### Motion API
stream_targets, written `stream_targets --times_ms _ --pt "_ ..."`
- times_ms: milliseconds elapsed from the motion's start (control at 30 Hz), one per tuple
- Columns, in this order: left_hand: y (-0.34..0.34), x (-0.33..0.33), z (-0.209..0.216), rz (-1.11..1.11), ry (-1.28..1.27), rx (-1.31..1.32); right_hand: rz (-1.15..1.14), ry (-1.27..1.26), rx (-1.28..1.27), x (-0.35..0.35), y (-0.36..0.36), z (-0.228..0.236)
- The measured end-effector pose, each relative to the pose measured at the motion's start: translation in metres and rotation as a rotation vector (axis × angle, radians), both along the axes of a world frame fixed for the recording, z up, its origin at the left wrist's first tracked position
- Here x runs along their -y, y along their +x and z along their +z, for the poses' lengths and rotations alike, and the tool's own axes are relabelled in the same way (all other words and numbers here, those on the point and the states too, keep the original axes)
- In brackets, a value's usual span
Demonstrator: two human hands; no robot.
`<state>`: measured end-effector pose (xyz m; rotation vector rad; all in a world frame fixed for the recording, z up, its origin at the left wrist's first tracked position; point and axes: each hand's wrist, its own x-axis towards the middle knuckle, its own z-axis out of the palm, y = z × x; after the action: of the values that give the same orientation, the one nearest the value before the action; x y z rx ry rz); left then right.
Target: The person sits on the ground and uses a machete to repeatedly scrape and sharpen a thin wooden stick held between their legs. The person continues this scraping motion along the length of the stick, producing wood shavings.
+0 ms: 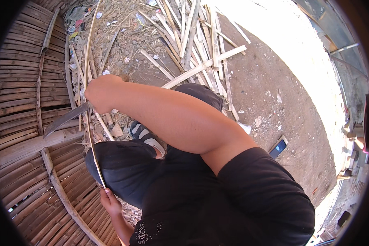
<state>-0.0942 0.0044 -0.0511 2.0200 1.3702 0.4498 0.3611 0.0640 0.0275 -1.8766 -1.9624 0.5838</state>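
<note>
My right arm reaches across to the left, and my right hand (100,93) is closed round the handle of a long dark-bladed knife (65,119). The blade points down-left, away from the fist. A long, thin bamboo strip (89,49) runs from the top edge down past the right hand and along my bent knee. Its lower end is pinched in my left hand (112,203), beside my left thigh. Strip and knife meet by the right fist; the exact contact is hidden there.
At left rises a bamboo-slat wall (14,78). Split bamboo pieces (192,37) lie heaped ahead on the dirt, one longer piece (209,63) crossing the others. A phone (279,147) lies on the ground to the right. My sandalled foot (145,135) is beside stones and straw litter.
</note>
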Motion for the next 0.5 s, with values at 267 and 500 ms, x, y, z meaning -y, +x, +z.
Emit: stream_targets --times_ms 267,500 --pt "0.007 -0.002 -0.004 0.087 -0.240 0.273 0.073 0.021 0.018 0.015 0.007 0.011" --pt "0.005 -0.001 0.006 0.006 -0.178 0.112 0.039 -0.038 0.046 0.029 0.033 0.003"
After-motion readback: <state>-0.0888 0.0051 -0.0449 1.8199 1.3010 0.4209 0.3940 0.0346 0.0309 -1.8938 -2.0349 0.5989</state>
